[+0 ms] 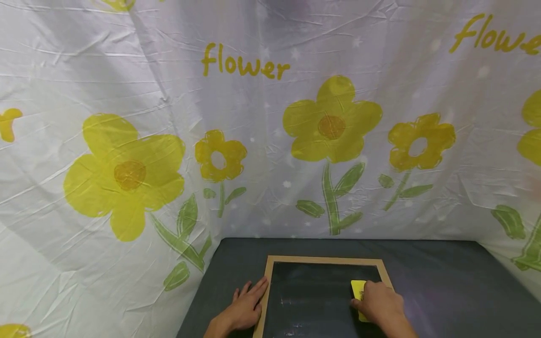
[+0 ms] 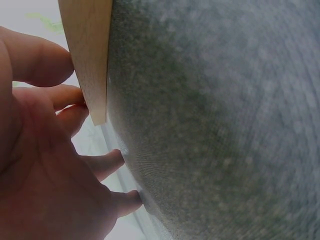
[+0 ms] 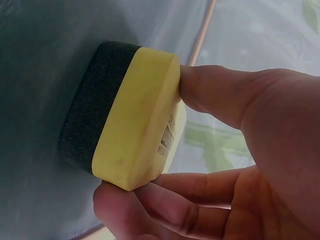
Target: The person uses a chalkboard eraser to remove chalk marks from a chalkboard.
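Yellow-backed eraser block with a dark felt pad (image 3: 125, 117) is sitting felt-down on the black writing face of the wood-framed rectangular chalkboard (image 1: 313, 291), in its right part, near the right frame rail. The right hand (image 1: 380, 304) is clamping it: thumb on one edge, curled fingers (image 3: 165, 210) on the opposite edge, so the grip is closed around the block's sides. In the head view the eraser's long axis is running roughly toward and away from the person, and nearly all of the unwiped board is lying to the left of the grip. Faint pale chalk smears (image 1: 291, 300) are showing left of the eraser and near the bottom edge, between the two hands.

The left hand (image 1: 247, 307) is lying flat and spread, with straight fingers (image 2: 107, 162), nothing held, on the left rail of the frame and the table beside it; the wrist view is showing the fingertips touching the wooden edge (image 2: 92, 55). The right hand is the only one on the eraser; the left is well apart from it, across the board.

The chalkboard is lying on a dark grey cloth-covered table (image 1: 444, 281), long axis left to right. A white sheet printed with yellow flowers (image 1: 331, 122) and the word "flower" is hanging behind and at both sides.
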The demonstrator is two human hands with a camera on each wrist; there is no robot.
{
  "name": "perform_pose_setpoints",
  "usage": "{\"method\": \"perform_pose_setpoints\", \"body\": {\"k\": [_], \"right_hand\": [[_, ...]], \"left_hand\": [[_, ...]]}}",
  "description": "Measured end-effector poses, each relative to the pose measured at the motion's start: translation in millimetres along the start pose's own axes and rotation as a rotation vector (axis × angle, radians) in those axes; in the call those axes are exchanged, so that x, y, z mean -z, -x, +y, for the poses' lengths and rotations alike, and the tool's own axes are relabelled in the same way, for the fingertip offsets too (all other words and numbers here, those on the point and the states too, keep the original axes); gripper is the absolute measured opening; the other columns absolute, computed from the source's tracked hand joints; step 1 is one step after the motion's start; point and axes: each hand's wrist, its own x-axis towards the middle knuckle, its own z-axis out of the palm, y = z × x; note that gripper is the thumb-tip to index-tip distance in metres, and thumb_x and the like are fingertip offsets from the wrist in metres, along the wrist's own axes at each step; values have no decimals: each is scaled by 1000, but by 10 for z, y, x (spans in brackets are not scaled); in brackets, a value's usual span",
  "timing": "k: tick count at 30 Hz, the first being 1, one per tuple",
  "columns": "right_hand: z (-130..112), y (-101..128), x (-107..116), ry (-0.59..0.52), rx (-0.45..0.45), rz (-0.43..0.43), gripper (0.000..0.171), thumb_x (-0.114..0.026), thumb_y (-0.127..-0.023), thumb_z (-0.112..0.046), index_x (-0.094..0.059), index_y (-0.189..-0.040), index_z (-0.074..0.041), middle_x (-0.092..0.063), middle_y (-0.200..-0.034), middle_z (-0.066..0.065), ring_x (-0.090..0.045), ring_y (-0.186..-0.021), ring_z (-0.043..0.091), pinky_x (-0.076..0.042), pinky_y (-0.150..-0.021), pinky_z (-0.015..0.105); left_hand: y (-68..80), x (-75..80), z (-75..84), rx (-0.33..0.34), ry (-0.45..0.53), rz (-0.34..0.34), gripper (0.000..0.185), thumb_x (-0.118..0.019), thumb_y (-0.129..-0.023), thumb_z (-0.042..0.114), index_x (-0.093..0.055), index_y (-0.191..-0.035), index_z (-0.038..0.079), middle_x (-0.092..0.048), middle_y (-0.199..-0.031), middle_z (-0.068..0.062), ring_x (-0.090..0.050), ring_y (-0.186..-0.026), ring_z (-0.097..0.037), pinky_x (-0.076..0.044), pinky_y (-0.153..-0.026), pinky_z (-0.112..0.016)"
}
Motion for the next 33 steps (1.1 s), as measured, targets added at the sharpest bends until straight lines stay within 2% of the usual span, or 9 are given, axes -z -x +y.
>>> {"method": "perform_pose_setpoints", "body": {"k": [10, 16, 26, 33], "right_hand": [[274, 8, 54, -24, -45, -30, 57, -87, -90, -53, -72, -106, 0, -65, -87, 11, -64, -78, 28, -56, -76, 51], [408, -3, 113, -31, -57, -67, 62, -85, -92, -52, -70, -113, 4, -66, -89, 12, -64, -79, 30, -56, -77, 52], [466, -55, 112, -30, -69, -92, 67, -85, -91, -55, -69, -117, 4, -67, -92, 13, -63, -81, 30, -56, -78, 52], [440, -37, 114, -21, -64, -88, 64, -85, -92, -52, -69, -117, 5, -67, -92, 13, -64, -81, 31, -56, -79, 55]], "left_hand": [[11, 1, -10, 2, 9, -16, 66, -53, -107, 15, -39, -172, 16, -28, -183, -3, -19, -163, -59, -9, -119, -89], [6, 8, -10, -3, 13, -11, 67, -52, -107, 14, -38, -172, 16, -28, -182, -4, -19, -163, -59, -9, -119, -89], [-8, 9, -13, 2, 25, -17, 66, -52, -108, 14, -38, -173, 17, -27, -183, -3, -18, -164, -59, -8, -119, -88], [15, 22, -6, -11, 23, -16, 66, -51, -108, 15, -38, -173, 16, -27, -183, -4, -18, -164, -60, -9, -119, -89]]}}
